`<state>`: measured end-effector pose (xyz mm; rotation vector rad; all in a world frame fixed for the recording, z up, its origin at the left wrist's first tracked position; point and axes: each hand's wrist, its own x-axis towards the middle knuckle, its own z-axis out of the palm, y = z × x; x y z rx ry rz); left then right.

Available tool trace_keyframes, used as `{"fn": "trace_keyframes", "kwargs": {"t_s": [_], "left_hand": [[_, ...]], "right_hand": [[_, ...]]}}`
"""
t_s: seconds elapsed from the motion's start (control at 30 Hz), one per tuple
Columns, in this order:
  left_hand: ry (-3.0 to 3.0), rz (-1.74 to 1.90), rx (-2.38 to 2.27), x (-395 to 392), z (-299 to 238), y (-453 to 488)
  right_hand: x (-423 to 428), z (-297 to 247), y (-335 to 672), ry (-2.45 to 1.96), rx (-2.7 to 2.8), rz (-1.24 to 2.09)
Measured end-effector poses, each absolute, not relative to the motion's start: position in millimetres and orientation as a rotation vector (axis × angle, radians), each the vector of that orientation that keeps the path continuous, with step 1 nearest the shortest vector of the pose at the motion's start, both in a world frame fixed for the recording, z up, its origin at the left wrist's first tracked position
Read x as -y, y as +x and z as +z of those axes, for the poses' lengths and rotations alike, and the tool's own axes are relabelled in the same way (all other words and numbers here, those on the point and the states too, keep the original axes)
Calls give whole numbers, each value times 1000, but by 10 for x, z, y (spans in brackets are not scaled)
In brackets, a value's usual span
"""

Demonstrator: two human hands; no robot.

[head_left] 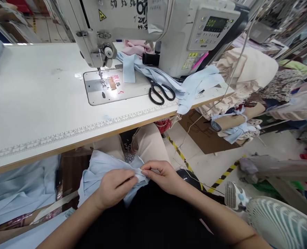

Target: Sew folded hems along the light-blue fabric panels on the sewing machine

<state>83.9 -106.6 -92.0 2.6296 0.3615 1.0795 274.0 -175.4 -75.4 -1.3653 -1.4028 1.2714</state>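
Pale blue fabric (104, 173) held above beige trousers (149, 141), just below sewing table (39, 90) edge. Left hand (114, 192) and right hand (163, 176) close together, fingertips pinching same small fold, cloth gathered firmly. Black-handled scissors (161, 91) lie beside needle plate (132, 90).

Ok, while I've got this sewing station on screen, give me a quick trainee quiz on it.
1. True or false: the left hand and right hand both grip the blue fabric.
2. What does the display on the sewing machine read? A) 100 B) 300 C) 900
3. Which hand is nearer the fan?

Key: 1. True 2. B 3. Right hand
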Motion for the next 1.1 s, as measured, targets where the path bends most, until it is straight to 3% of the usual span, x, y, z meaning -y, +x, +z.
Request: {"fn": "trace_keyframes", "kwargs": {"t_s": [0.93, 1.1], "left_hand": [[2398, 810, -615, 1220, -852, 816], [2444, 975, -537, 1223, -844, 833]], "right_hand": [[1944, -665, 2678, -1271, 1730, 846], [1946, -688, 2685, -1233, 1776, 778]]}}
